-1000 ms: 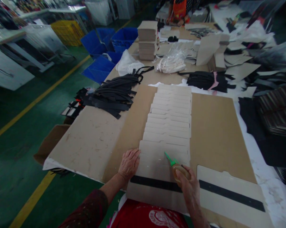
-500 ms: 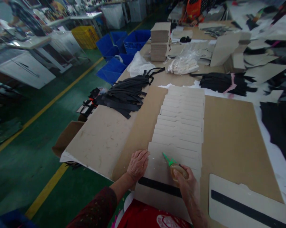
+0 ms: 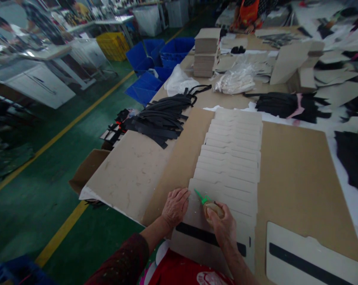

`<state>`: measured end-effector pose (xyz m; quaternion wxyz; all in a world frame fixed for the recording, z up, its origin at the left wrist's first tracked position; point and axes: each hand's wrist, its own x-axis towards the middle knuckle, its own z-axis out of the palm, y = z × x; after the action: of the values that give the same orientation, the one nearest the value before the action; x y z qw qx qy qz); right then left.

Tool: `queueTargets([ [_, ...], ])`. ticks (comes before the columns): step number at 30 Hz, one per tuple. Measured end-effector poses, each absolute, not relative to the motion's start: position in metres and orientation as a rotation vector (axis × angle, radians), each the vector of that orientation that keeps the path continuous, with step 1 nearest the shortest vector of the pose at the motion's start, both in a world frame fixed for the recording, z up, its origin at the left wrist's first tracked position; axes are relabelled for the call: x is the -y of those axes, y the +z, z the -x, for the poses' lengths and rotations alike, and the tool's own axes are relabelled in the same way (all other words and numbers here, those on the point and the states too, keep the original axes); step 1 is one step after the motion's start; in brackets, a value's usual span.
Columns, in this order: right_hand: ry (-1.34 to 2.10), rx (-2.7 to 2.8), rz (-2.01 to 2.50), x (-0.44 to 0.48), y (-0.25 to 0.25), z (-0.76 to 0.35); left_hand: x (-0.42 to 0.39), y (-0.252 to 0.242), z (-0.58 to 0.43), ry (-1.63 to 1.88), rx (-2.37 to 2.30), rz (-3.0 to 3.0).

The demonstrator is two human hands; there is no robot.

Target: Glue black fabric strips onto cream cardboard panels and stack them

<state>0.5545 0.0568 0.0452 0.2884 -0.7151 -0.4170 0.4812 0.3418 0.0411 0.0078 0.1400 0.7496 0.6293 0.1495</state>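
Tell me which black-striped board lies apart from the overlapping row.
The black-striped board at the lower right, on the brown sheet; the other forms the near end of the row.

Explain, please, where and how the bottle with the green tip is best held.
Probably around the wide, rounded body of the bottle, from the near right, as the right hand does: the thin green tip points forward and left.

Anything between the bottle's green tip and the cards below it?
Nothing visible. The right hand holds the bottle with its green tip over the cards; the left hand lies at their left edge, beside the tip, not under it. Contact is unclear.
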Motion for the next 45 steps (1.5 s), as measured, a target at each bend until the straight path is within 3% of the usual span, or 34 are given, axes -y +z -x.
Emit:
queueTargets([
  [7, 1.309, 1.110, 1.861, -0.061, 0.044, -0.542, -0.042, 0.009, -0.342, 0.416, -1.810, -2.178],
  [14, 1.625, 0.534, 1.711, -0.055, 0.061, -0.570, -0.042, 0.009, -0.343, 0.421, -1.823, -2.208],
  [21, 1.303, 0.203, 1.739, -0.043, 0.057, -0.654, -0.042, 0.005, -0.343, 0.403, -1.839, -2.217],
  [28, 1.026, 0.347, 1.983, -0.044, 0.049, -0.692, -0.044, 0.001, -0.341, 0.377, -1.838, -2.247],
  [45, 1.162, 0.582, 2.035, -0.056, 0.053, -0.667, -0.044, -0.001, -0.341, 0.361, -1.848, -2.255],
])
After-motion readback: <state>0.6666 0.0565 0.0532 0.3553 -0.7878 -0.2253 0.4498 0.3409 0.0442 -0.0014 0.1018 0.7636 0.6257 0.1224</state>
